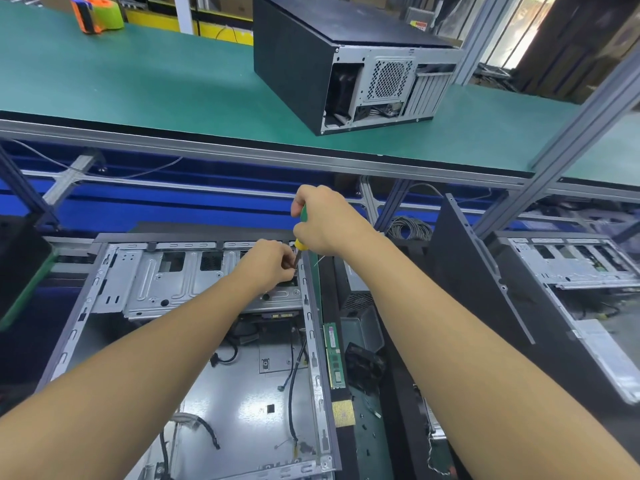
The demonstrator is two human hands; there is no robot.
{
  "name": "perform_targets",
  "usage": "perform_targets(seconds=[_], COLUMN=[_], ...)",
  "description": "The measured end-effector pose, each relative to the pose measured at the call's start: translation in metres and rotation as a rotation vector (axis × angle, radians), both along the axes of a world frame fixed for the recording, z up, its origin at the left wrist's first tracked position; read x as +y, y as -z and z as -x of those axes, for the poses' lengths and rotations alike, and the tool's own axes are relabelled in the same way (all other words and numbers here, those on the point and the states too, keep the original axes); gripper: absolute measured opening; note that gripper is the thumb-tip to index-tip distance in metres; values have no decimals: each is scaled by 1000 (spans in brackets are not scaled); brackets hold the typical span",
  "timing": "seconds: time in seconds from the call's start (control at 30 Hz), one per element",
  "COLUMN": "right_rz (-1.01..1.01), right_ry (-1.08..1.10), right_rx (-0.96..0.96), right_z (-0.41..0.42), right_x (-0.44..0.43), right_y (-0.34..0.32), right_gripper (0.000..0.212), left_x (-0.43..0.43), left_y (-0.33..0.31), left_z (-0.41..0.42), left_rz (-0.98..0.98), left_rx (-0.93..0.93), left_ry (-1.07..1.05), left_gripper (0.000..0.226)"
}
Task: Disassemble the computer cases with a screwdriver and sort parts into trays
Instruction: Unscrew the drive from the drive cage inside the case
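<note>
An open computer case (114, 289) lies flat in front of me, its metal drive cage at the far end and loose black cables on its bare floor. My right hand (323, 220) grips a green and yellow screwdriver (302, 233) held upright over the cage's far right corner. My left hand (273, 263) pinches the screwdriver's shaft near the tip, just above the cage. The tip itself is hidden by my fingers.
A green RAM stick (334, 355), a CPU (343, 414) and a black fan (365, 365) lie in a dark tray right of the case. Another open case (581, 271) lies at the right. A closed case (346, 60) and a tape dispenser (95, 13) sit on the green shelf above.
</note>
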State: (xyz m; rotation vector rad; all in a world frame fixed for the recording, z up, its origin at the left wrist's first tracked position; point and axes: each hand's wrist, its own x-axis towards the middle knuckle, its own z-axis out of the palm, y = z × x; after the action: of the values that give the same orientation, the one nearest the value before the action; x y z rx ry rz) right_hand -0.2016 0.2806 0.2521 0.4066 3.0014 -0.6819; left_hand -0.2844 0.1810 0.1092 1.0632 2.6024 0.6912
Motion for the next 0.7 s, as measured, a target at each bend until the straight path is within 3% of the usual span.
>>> perform_targets(seconds=[0.7], right_rz=[60], right_ry=[30], right_rx=[85], right_z=[3], right_x=[7], right_y=[-3], right_gripper=[24], left_x=[12], left_y=[-3], left_z=[-10], left_rz=[283], left_rx=[234], left_ry=[89], left_gripper=[25])
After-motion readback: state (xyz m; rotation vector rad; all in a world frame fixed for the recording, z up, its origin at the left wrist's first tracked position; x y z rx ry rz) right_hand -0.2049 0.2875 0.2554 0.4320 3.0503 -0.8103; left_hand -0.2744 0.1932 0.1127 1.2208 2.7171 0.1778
